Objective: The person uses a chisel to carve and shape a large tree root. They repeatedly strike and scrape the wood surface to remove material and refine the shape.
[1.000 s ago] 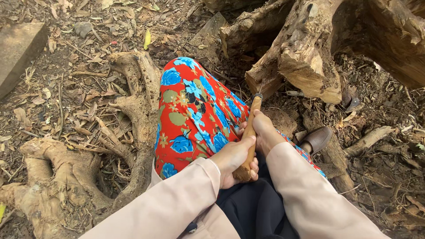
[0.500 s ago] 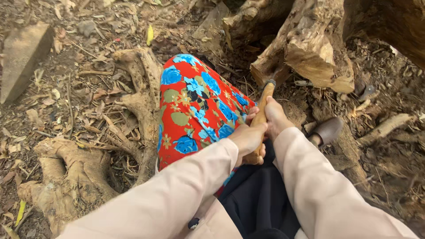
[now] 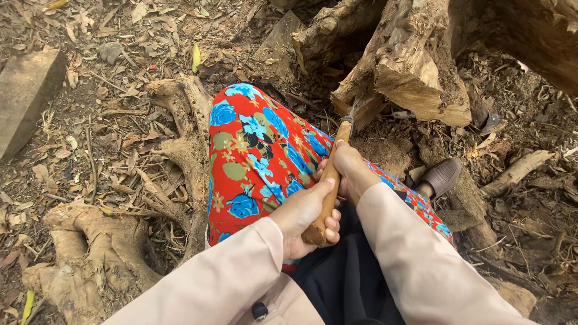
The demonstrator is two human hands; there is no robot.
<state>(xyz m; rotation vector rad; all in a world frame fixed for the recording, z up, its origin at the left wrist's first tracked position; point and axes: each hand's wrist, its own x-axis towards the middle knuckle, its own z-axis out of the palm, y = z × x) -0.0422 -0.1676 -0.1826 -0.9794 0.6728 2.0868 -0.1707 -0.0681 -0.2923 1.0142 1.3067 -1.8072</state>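
- The left hand (image 3: 304,213) is closed around the bottom end of a wooden handle (image 3: 343,131), fingers curled tight over the butt, thumb lying up along the shaft
- The right hand (image 3: 349,171) grips the same handle higher up, at about 1 o'clock from the left hand; its fingers wrap round the far side, so only the back of the hand shows
- The handle runs from the lap up toward 1 o'clock; its thin metal blade (image 3: 351,112) meets the underside of a split log (image 3: 415,78), where the pale wood overhangs
- Whether the blade is sunk in the wood or only touching it, I cannot tell
- Judged from this, the step in hand is working the blade at the log's lower edge, both hands bearing on the tool
- The next move calls for a firm two-handed hold, force along the line of the handle, and care that the blade does not slip toward the knee
- A red floral cloth (image 3: 259,156) covers the raised knee at 9 o'clock from the hands, just beside the handle
- A brown shoe (image 3: 441,176) sits at 3 o'clock from the right hand, near the log's foot
- Gnarled roots (image 3: 90,253) lie at 8 o'clock, well apart, and a flat stone block (image 3: 27,96) at 10 o'clock
- Dry leaves (image 3: 120,138) and wood chips litter the ground all round
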